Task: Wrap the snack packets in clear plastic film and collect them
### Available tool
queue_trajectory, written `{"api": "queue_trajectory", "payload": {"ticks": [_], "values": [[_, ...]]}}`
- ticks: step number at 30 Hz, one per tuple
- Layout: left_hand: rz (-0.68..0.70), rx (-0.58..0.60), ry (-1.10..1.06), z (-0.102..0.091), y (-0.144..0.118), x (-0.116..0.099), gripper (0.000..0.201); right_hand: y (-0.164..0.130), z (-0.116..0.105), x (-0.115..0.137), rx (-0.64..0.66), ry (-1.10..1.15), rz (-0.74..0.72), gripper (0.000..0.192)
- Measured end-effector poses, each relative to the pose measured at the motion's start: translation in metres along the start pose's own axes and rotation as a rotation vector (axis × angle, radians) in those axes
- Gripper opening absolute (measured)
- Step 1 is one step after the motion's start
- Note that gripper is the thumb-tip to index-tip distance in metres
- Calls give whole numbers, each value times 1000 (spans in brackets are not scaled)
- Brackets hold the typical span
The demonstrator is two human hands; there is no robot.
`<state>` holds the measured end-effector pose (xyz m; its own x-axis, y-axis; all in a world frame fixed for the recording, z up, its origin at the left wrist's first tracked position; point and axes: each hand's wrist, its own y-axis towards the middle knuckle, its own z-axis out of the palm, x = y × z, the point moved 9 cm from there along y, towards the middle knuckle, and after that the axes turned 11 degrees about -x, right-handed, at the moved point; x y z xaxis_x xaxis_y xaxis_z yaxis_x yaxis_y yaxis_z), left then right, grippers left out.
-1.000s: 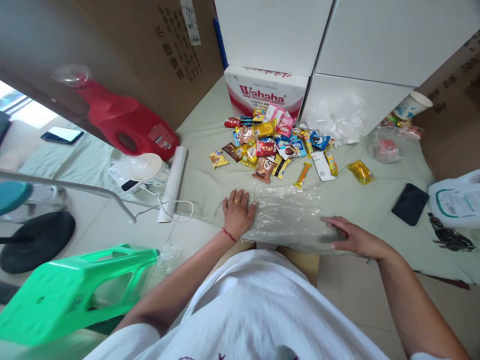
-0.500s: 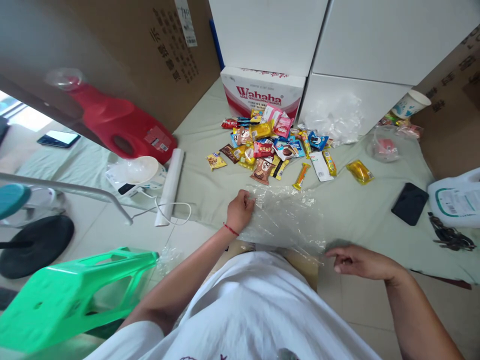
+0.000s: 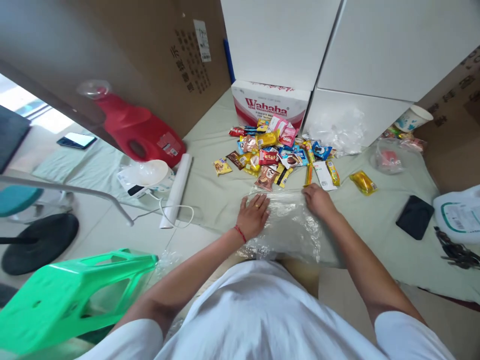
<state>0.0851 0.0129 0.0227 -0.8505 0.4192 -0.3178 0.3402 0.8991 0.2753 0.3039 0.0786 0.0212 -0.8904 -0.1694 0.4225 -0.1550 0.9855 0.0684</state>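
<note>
A clear plastic bag [image 3: 288, 227] lies flat at the table's front edge, partly hanging over it. My left hand [image 3: 253, 216], wearing a ring and a red string bracelet, rests on the bag's left side with its fingers stretched out. At the bag's far right corner, my right hand [image 3: 319, 201] has its fingers closed on the film; the fingertips are partly hidden. Just beyond them is a narrow yellow-orange snack stick [image 3: 309, 175], touching or nearly touching the fingers. A heap of wrapped snacks [image 3: 268, 157] lies beyond the bag.
Behind the snacks stands a Wahaha carton [image 3: 270, 105], with crumpled clear plastic [image 3: 339, 130] beside it. A yellow packet [image 3: 363, 182] and a black wallet-like item [image 3: 415, 217] lie right. Left are a red jug [image 3: 138, 130], a white roll [image 3: 177, 190] and a green stool [image 3: 75, 285].
My right hand has moved from the bag's near right corner to its far right corner. My left hand has flattened onto the bag. The snack stick has turned slightly.
</note>
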Motion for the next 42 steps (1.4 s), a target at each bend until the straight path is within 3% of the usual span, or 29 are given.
{"api": "queue_trajectory", "payload": {"ticks": [3,5,7,9,12,18,21,24,26,29,32,35,37,39,42], "values": [[-20,-32,2,-4,9,13,45,25,-35,-37,-200,87,222,30],[-50,-58,6,-8,16,19,45,39,-50,-48,-298,35,339,42],[-55,-39,11,-4,19,22,45,50,-47,-49,-262,-68,433,53],[-20,-4,16,4,19,21,48,58,-32,-46,-128,-169,494,55],[24,5,18,11,15,22,51,68,-24,-43,-24,-233,507,43],[34,-17,16,9,13,23,52,120,-61,-51,-253,-269,503,43],[31,-11,12,8,14,25,51,151,-52,-51,-219,-282,502,41],[26,-9,-3,9,13,27,52,161,-47,-55,-183,-285,499,40],[25,-10,-15,10,13,27,52,152,-59,-62,-208,-298,503,41],[21,-3,-23,11,12,27,53,116,-93,-65,-312,-292,461,40],[12,-2,-20,12,14,27,53,67,-109,-30,-289,-168,232,33],[-3,-14,-24,14,19,28,55,14,-77,44,-21,-72,-124,32],[-15,-20,-28,14,25,29,55,-14,-46,80,106,-169,-202,35],[-22,-16,-33,14,31,32,55,-28,-14,95,195,-321,-189,40],[-23,-8,-38,10,36,38,52,-31,14,90,253,-409,-134,47]]}}
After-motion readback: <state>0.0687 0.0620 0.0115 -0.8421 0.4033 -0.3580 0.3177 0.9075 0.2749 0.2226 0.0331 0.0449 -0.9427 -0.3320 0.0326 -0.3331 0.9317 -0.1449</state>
